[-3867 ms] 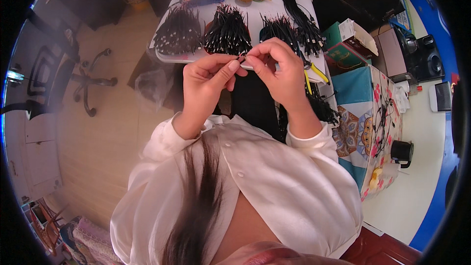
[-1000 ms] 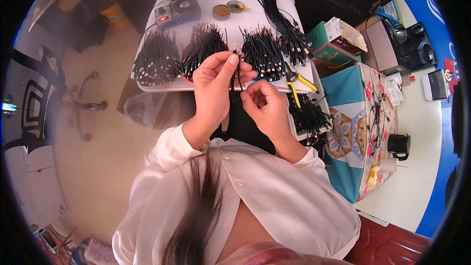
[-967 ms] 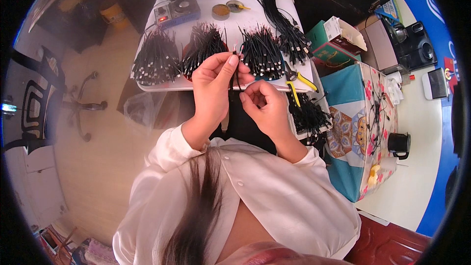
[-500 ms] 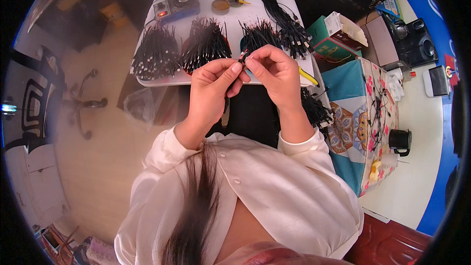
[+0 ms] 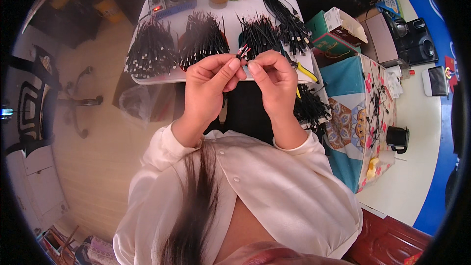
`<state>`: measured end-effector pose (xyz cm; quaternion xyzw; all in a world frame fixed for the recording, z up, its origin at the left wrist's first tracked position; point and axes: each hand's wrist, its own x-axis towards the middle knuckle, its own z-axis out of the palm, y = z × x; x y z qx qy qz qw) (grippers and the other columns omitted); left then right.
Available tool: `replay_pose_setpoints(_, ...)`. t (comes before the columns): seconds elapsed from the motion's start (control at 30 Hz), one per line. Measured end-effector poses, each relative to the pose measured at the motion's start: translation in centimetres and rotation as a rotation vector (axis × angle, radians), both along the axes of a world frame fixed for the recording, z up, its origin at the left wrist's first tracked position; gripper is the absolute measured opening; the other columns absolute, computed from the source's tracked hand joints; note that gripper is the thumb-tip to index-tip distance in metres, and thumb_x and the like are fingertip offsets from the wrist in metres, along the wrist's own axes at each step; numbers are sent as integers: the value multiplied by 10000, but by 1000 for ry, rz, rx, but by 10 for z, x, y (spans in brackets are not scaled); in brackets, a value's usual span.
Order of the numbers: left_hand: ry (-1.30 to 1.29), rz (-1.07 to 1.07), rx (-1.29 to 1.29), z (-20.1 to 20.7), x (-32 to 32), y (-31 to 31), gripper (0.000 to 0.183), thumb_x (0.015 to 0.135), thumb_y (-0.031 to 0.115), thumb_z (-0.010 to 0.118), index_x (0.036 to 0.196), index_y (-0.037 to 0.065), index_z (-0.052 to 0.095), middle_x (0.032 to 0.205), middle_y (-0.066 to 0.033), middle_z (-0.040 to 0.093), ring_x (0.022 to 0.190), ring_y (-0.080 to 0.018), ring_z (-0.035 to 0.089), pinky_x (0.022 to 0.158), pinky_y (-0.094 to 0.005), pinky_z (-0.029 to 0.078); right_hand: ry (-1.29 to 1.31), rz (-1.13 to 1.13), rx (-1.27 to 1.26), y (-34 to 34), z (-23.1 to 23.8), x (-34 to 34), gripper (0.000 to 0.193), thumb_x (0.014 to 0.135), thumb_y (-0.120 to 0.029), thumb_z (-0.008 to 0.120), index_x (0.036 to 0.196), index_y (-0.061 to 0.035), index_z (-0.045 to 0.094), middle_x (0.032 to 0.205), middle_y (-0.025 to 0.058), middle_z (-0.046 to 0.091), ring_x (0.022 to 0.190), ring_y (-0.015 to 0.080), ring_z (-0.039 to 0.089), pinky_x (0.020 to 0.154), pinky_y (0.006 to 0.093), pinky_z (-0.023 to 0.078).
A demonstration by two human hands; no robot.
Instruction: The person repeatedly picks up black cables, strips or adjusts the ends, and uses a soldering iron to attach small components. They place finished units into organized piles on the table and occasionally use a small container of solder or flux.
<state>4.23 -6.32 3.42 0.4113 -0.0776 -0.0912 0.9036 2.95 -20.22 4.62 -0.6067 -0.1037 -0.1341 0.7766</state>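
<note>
Above the table's near edge, my left hand [image 5: 212,81] pinches a black cable [image 5: 239,56] between thumb and fingers. From the pinch, the cable's thin wire ends, red and pale, fan upward. Close beside it on the right, my right hand [image 5: 273,81] has thumb and forefinger pressed together; whatever sits between them is hidden. Behind my hands, a left bundle of black cables [image 5: 151,49], a middle bundle [image 5: 202,39] and a right bundle [image 5: 260,34] lie on the white table [image 5: 203,11]. Yellow-handled pliers [image 5: 307,72] rest at the table's right edge.
A small box-shaped device with a red light [image 5: 157,8] and a round tin [image 5: 218,1] stand farther back. Long black cables [image 5: 274,5] lie at the far right. Beyond the table are a green box [image 5: 326,34], a cloth-covered surface [image 5: 343,93] and a black mug [image 5: 398,138].
The wire ends, earlier largely covered by my fingertips, now stand free above them. Both hands have shifted slightly left, and my right fingertips have moved down a little beside the cable.
</note>
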Motion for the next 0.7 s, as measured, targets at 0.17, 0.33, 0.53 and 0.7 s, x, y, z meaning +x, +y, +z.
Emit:
replay_pose_setpoints(0.17, 12, -58, 16, -1, -2, 1, 149, 925, 101, 601, 958, -26, 673, 740, -45, 646, 559, -47, 460, 486, -177, 323, 78, 29, 44, -7, 9, 3, 83, 881, -27, 641, 939, 18, 604, 868, 43, 627, 776, 66, 592, 697, 209, 521)
replay_pose_setpoints(0.33, 15, -66, 26, -3, -3, 2, 146, 921, 100, 608, 958, -25, 673, 742, -48, 653, 566, -48, 477, 487, -176, 336, 63, 23, -79, -6, 11, 1, 97, 875, -37, 654, 935, 20, 602, 886, 47, 650, 747, 64, 607, 670, 206, 519)
replay_pose_setpoints(0.53, -109, 125, 176, -6, -6, -4, 147, 919, 96, 611, 960, -34, 666, 740, -43, 650, 573, -45, 482, 489, -177, 350, -342, -419, -690, 11, 5, -10, 115, 770, -6, 729, 817, -5, 624, 730, 65, 597, 614, 121, 571, 537, 238, 481)
replay_pose_setpoints(0.7, -60, 29, 95, -8, -5, 2, 143, 919, 94, 611, 956, -32, 669, 735, -41, 645, 566, -44, 473, 487, -174, 344, -129, -146, -333, -2, 9, -4, 98, 832, -20, 688, 901, 22, 634, 804, 53, 641, 689, 94, 599, 600, 237, 506)
